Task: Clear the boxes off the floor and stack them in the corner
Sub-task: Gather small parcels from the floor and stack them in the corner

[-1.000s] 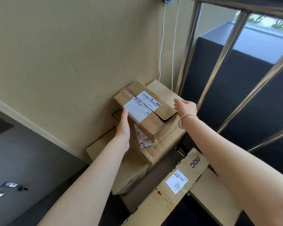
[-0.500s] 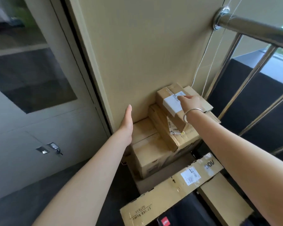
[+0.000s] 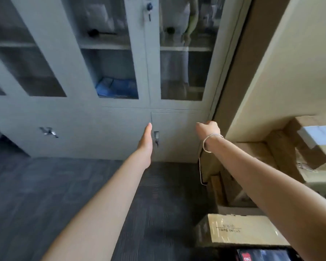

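Off the stacked boxes (image 3: pixel 282 159) now, left hand (image 3: pixel 146 142) flat-fingered, right hand (image 3: pixel 208 129) curled, both empty.

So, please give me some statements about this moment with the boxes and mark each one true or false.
1. Both hands are empty. True: the left hand is flat and open, and the right hand is curled but has no grip on anything.
2. The stacked boxes stand at the right, by the beige wall. True.
3. The bracelet is on the left wrist. False: it is on the right wrist.
4. The grey cabinet has solid upper doors. False: they are glass.
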`<action>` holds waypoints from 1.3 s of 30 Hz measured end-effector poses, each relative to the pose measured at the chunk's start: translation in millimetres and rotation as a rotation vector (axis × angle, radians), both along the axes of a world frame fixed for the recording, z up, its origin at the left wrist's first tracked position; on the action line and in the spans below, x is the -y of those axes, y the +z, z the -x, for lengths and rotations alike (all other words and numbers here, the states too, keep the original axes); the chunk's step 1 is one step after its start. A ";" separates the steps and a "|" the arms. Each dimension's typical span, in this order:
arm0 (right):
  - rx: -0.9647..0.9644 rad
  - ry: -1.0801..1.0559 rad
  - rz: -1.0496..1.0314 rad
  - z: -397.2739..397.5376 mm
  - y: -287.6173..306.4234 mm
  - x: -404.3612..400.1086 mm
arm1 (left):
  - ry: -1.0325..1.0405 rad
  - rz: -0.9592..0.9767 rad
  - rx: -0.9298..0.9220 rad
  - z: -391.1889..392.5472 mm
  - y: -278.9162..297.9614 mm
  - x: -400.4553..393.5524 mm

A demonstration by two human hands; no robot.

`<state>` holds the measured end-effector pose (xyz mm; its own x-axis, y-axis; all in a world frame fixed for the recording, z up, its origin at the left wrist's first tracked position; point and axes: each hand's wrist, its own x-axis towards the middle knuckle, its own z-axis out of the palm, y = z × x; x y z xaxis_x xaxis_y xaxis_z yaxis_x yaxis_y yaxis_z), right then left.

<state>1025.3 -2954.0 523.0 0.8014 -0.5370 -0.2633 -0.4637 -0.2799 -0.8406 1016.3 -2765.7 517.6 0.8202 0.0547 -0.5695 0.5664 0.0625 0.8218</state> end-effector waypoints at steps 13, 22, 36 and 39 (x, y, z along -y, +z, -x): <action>-0.056 0.715 -0.095 19.4 4.2 -462.7 | 0.537 0.034 0.032 139.7 29.9 -408.5; -0.077 1.119 -0.034 80.8 -24.9 -736.1 | 1.013 0.036 0.021 266.3 28.8 -620.5; -0.137 1.658 -0.327 178.5 4.3 -1123.7 | 1.442 -0.047 0.119 346.5 65.4 -913.8; -0.169 1.759 -0.309 212.3 12.2 -1196.3 | 1.527 -0.050 0.103 381.2 58.4 -979.8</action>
